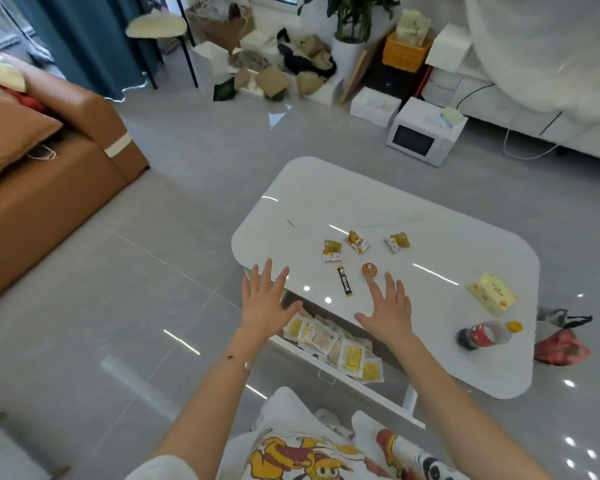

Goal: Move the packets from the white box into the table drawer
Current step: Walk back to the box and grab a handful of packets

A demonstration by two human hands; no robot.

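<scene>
White drawer out past table edge; L hand, R hand spread.

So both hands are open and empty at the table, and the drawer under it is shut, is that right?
Not quite. The head view shows the drawer pulled open, with packets lying in it. The left hand and right hand are open and empty at the table.

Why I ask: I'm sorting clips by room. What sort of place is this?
Probably a home living room: a brown sofa, a low white table with snacks on it, and a potted plant.
</scene>
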